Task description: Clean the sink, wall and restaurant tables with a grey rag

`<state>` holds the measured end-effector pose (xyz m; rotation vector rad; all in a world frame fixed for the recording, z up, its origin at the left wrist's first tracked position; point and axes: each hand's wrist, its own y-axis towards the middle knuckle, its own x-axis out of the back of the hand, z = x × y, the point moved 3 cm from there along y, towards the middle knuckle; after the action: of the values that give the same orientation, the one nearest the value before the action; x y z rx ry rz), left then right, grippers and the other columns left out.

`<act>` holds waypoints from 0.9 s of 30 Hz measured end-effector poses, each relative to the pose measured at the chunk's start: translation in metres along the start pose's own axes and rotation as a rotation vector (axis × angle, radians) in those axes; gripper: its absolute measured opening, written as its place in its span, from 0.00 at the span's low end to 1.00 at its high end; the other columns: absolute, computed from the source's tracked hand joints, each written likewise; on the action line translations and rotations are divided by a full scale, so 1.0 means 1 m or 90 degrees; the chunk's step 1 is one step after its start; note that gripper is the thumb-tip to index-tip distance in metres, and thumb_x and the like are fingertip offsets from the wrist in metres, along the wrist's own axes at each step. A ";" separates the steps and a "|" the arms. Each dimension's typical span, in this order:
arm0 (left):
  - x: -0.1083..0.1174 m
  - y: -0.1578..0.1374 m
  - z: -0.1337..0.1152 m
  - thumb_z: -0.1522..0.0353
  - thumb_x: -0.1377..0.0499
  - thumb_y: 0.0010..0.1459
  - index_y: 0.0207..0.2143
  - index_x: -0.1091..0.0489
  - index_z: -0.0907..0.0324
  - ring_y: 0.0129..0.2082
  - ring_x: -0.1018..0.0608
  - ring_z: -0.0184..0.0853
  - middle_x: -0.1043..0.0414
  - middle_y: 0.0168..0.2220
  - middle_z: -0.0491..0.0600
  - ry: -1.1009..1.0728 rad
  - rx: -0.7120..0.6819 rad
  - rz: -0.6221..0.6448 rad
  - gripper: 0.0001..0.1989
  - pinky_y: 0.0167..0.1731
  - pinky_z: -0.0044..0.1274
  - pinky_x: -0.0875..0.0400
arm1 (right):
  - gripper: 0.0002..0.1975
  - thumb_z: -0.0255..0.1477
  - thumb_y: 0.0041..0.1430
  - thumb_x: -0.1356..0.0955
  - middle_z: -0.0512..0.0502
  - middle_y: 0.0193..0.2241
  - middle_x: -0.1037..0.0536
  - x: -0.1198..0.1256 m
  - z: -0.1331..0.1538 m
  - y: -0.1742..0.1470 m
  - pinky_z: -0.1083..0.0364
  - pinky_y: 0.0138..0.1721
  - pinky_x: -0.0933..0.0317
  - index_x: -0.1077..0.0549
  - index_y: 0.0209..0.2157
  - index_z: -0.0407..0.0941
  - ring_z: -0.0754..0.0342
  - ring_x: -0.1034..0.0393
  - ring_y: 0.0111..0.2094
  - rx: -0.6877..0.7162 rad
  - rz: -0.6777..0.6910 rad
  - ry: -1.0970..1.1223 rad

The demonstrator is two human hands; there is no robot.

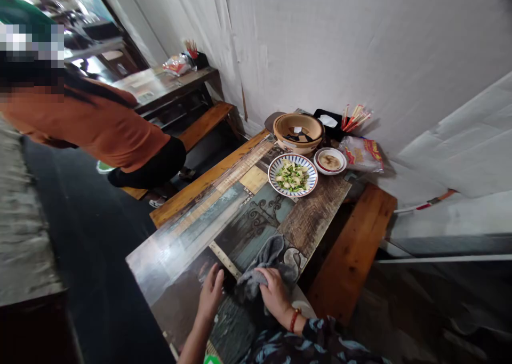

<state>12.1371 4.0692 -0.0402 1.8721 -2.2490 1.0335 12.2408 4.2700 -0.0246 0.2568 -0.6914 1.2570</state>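
Under my right hand [275, 292] is a bunched grey cloth [264, 263], gripped and pressed on the patterned tabletop [224, 209]. A red bracelet [295, 320] circles my right wrist. To the left of the cloth, my left hand [210, 292] hovers over the table with its fingers apart, holding nothing. Farther up the table stands a striped plate [272, 176] with chopped green and pale food [293, 176] on it. Behind it is a brown bowl [298, 146] with dark pieces and a scrap of white inside. A small white bowl [330, 161] with brownish residue sits beside them.
Against the wall are a black tissue box [325, 122], wrapped chopsticks [356, 119] and a plastic packet [362, 153]. Wooden benches [352, 252] flank the table. A person in an orange top [108, 124] is at the left, near another table [176, 87].
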 end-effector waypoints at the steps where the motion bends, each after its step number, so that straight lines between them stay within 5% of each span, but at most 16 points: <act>1: -0.010 -0.012 -0.004 0.49 0.54 0.63 0.63 0.38 0.57 0.54 0.22 0.48 0.28 0.58 0.62 -0.091 0.040 0.028 0.33 0.52 0.42 0.27 | 0.29 0.17 0.52 0.39 0.46 0.50 0.20 0.002 0.013 0.008 0.50 0.58 0.34 0.26 0.54 0.48 0.50 0.27 0.53 -0.008 0.008 0.075; 4: -0.042 -0.033 -0.033 0.48 0.54 0.63 0.62 0.36 0.55 0.52 0.20 0.47 0.24 0.54 0.58 -0.252 0.115 0.101 0.32 0.49 0.40 0.24 | 0.27 0.23 0.57 0.36 0.44 0.55 0.23 0.023 0.053 0.039 0.50 0.59 0.35 0.31 0.59 0.46 0.50 0.29 0.56 0.096 0.112 0.240; 7: -0.065 -0.016 -0.085 0.50 0.45 0.58 0.55 0.30 0.60 0.53 0.22 0.48 0.22 0.52 0.58 -0.209 0.149 0.110 0.30 0.52 0.38 0.26 | 0.29 0.29 0.56 0.31 0.43 0.56 0.24 0.062 0.064 0.073 0.49 0.61 0.38 0.32 0.60 0.46 0.48 0.31 0.58 0.180 0.201 0.278; 12: -0.088 0.082 -0.186 0.60 0.42 0.54 0.54 0.29 0.62 0.51 0.22 0.45 0.21 0.50 0.54 -0.043 -0.028 0.046 0.27 0.54 0.36 0.29 | 0.18 0.37 0.64 0.35 0.41 0.50 0.21 0.155 -0.021 0.126 0.45 0.55 0.32 0.25 0.52 0.47 0.48 0.26 0.51 -0.052 0.038 0.327; 15: -0.095 0.144 -0.221 0.64 0.43 0.56 0.57 0.31 0.64 0.55 0.26 0.45 0.26 0.54 0.57 0.088 -0.146 -0.084 0.26 0.57 0.36 0.32 | 0.24 0.46 0.64 0.36 0.37 0.49 0.20 0.213 -0.082 0.153 0.44 0.50 0.30 0.27 0.54 0.46 0.47 0.23 0.47 -0.235 -0.061 0.392; 20: -0.127 0.177 -0.219 0.69 0.42 0.56 0.58 0.31 0.63 0.59 0.33 0.52 0.37 0.61 0.63 0.483 -0.236 -0.031 0.26 0.60 0.40 0.38 | 0.32 0.48 0.60 0.33 0.42 0.58 0.27 0.274 -0.116 0.220 0.48 0.49 0.29 0.36 0.62 0.53 0.49 0.25 0.50 -0.261 -0.115 0.544; 24: -0.144 0.134 -0.190 0.68 0.43 0.58 0.62 0.35 0.62 0.56 0.34 0.52 0.39 0.62 0.63 0.642 -0.222 -0.034 0.29 0.57 0.40 0.37 | 0.31 0.44 0.56 0.30 0.47 0.56 0.25 0.277 -0.108 0.262 0.51 0.41 0.26 0.36 0.61 0.56 0.51 0.24 0.48 -0.279 0.001 0.623; 27: -0.153 0.084 -0.165 0.70 0.42 0.56 0.61 0.34 0.59 0.54 0.33 0.49 0.37 0.61 0.61 0.648 -0.224 0.049 0.28 0.55 0.37 0.35 | 0.33 0.40 0.53 0.28 0.47 0.56 0.25 0.267 -0.100 0.270 0.53 0.37 0.25 0.37 0.60 0.55 0.51 0.24 0.45 -0.307 0.000 0.618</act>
<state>12.0427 4.2884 -0.0161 0.8034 -1.7016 1.1274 12.0605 4.6174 0.0095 -0.7182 -0.1231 1.0115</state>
